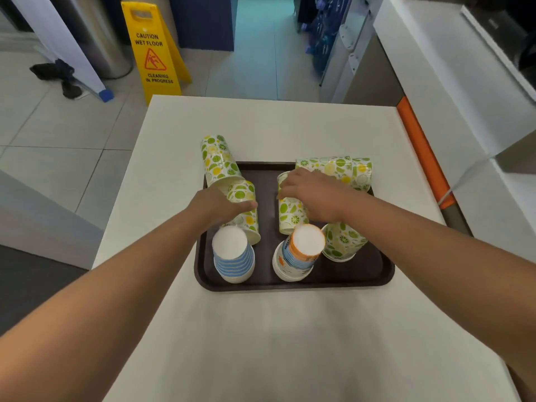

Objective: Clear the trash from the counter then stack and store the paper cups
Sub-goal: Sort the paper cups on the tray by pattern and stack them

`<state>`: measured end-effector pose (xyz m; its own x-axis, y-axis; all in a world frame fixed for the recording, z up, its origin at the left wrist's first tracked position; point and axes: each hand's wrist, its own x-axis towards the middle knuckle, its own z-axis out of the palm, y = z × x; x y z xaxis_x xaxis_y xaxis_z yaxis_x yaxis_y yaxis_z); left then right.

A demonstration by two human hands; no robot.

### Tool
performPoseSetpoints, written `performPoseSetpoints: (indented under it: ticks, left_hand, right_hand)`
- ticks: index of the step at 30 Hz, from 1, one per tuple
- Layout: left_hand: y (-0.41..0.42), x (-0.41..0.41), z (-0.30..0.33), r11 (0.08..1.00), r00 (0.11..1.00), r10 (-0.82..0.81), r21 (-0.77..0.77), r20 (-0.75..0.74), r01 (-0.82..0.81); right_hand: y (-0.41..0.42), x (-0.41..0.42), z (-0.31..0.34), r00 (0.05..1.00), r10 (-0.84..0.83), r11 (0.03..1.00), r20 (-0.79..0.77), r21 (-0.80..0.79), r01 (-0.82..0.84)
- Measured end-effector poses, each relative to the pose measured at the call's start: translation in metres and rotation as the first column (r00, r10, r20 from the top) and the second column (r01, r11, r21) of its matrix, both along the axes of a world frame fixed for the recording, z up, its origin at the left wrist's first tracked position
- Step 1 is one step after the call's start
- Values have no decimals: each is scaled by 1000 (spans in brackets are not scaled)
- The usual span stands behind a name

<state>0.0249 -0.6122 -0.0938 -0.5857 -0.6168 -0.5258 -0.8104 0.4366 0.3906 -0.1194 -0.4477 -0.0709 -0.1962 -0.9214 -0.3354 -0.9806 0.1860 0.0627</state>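
Nearest you, by the near edge of the dark tray, stood two upside-down stacks: a blue-striped stack toward the near left corner and an orange-rimmed stack near the middle. Just right of the orange one sat an inverted lime cup, close to the tray's right side.

Beyond the blue stack, your left hand gripped a lime-print cup that stood tilted, thumb curled across its side; the other fingers were hidden behind it. Your right hand came down over another lime-print cup at the tray's middle, fingers curled over its top and pinching it.

Further on, a third patterned cup lay on its side over the tray's far left corner, its mouth toward you and touching the cup in your left hand. At the far right corner a nested stack of the same print lay on its side, partly behind your right hand.

The tray rested on the white counter, about midway between its side edges. Past the counter's far edge, on the tiled floor, stood a yellow wet-floor sign, with a steel bin to its left
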Motion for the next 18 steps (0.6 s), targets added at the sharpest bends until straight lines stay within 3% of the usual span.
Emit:
performPoseSetpoints:
  ticks: [6, 12, 15, 18]
  left_hand:
    - [-6, -14, -23, 997, 994, -72, 27, 77, 70]
    - [-3, -21, -19, 997, 998, -52, 57, -27, 53]
    - [-2, -23, -9, 996, 995, -75, 45, -67, 78]
    - [-2, -22, 3, 995, 992, -42, 89, -117, 53]
  right_hand:
    - [-10, -3, -14, 987, 130, 982, -89, 148, -116]
    - [-10, -8, -19, 989, 129, 985, -74, 122, -119]
    - [-5, -15, -11, 999, 37, 999, -7, 36, -37]
    - [8, -22, 5, 967, -137, 982, 216, -95, 161]
